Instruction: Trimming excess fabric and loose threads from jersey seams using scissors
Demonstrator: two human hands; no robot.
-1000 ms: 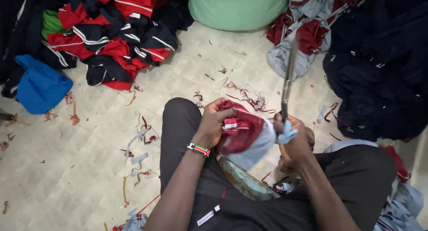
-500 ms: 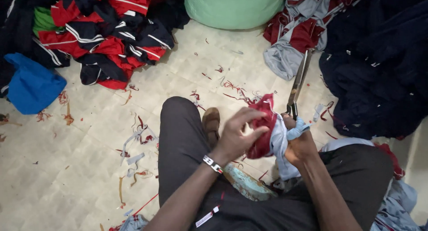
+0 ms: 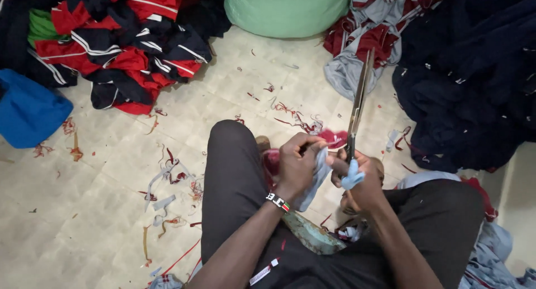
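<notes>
I sit on the floor with my knees spread. My left hand (image 3: 296,163) grips a bunched piece of grey and red fabric (image 3: 318,169) between my legs; a beaded bracelet is on that wrist. My right hand (image 3: 360,180) holds large scissors (image 3: 357,107) by handles wrapped in light blue cloth, the long blades pointing up and away. Both hands meet at the fabric, fingers touching it. Part of the fabric is hidden behind my left hand.
Red, black and white garments (image 3: 120,54) are heaped at top left, beside a blue cloth (image 3: 28,113). A green sack (image 3: 285,10) stands at the top. Dark navy clothes (image 3: 474,82) pile up on the right, grey-red ones (image 3: 363,38) nearby. Fabric scraps (image 3: 167,177) litter the floor.
The red fabric has been gathered smaller into my left hand, with more grey showing. My hands came closer together. The scissors stay upright in my right hand.
</notes>
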